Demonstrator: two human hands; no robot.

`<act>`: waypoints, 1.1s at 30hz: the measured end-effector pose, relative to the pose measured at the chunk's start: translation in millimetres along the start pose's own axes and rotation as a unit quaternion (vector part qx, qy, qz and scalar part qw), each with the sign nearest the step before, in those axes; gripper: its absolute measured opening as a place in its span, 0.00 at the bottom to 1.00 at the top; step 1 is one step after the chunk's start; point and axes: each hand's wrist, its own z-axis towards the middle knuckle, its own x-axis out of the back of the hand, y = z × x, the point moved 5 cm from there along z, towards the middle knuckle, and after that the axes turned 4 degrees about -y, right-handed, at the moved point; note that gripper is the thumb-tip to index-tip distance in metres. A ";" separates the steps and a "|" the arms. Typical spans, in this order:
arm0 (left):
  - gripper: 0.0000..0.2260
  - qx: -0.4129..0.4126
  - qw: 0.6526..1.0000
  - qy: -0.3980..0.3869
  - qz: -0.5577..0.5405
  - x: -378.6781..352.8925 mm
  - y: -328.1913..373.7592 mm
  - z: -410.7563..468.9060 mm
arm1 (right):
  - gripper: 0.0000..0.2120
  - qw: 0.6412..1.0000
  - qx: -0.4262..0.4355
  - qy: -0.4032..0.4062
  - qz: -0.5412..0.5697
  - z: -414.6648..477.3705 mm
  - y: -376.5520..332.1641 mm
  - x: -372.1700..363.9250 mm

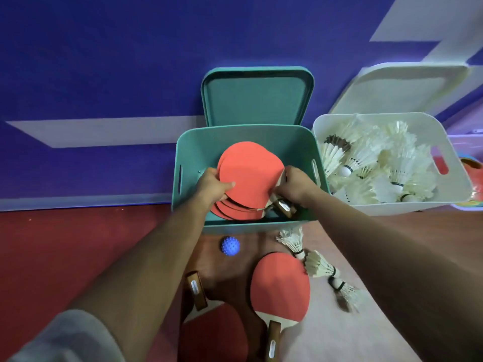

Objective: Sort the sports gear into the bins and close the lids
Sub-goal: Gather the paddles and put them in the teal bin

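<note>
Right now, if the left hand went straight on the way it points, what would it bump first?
The left hand grips the red paddles, so those would move along. Next it would probably meet the teal bin's far wall, though depth is unclear.

At frame centre, the left hand (213, 182) and right hand (294, 184) grip red paddles (248, 176) inside the open teal bin (193, 150); a white bin (454, 184) of shuttlecocks (371, 163) sits right.

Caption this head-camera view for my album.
Left hand and right hand hold red rubber-faced table-tennis paddles inside the open teal plastic bin.
</note>
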 end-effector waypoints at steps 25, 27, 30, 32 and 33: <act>0.05 -0.037 0.981 0.190 0.010 23.5 -179.0 -249.8 | 0.05 0.979 0.063 -0.087 0.173 -208.6 56.1 -138.0; 0.07 0.043 0.978 0.188 0.085 23.3 -220.6 -251.4 | 0.09 0.978 0.047 -0.127 0.161 -210.9 61.9 -165.2; 0.28 0.114 0.959 0.180 0.187 20.2 -261.1 -259.5 | 0.12 0.975 0.041 -0.171 0.133 -215.7 66.8 -197.1; 0.31 0.135 0.957 0.182 0.181 16.4 -271.8 -263.0 | 0.15 0.975 0.036 -0.194 0.105 -214.8 70.5 -213.6; 0.31 0.139 0.960 0.177 0.168 13.8 -277.6 -261.4 | 0.18 0.975 0.033 -0.202 0.091 -213.4 72.0 -221.9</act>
